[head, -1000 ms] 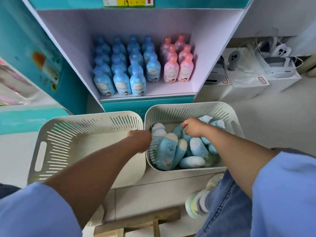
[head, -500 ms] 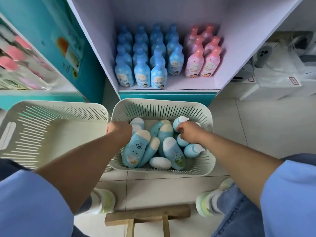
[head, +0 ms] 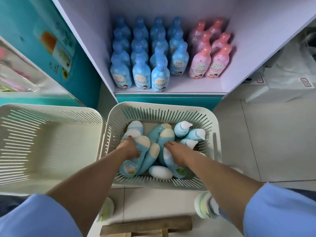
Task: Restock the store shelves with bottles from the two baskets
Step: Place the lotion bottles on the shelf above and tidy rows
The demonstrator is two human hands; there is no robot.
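The right white slotted basket (head: 164, 106) on the floor holds several light blue bottles with cream or white caps, lying in a heap. My left hand (head: 129, 148) is down in it, fingers closed around a blue tube bottle (head: 131, 165) with a cream cap. My right hand (head: 177, 153) wraps over another blue bottle (head: 178, 171) beside it. The left basket (head: 51, 111) holds nothing. On the shelf (head: 225, 82) behind the baskets, blue pump bottles (head: 142, 74) stand in rows at the left and pink ones (head: 212, 65) at the right.
A teal display stand (head: 42, 48) stands at the left. White boxes and bags (head: 282, 82) sit on the floor at the right. A wooden stool (head: 147, 226) and my two shoes (head: 205, 206) are just behind the baskets.
My left hand left the right basket's rim and went down onto a bottle. My right hand sank lower onto another. The view swung so the right basket is centred before the shelf.
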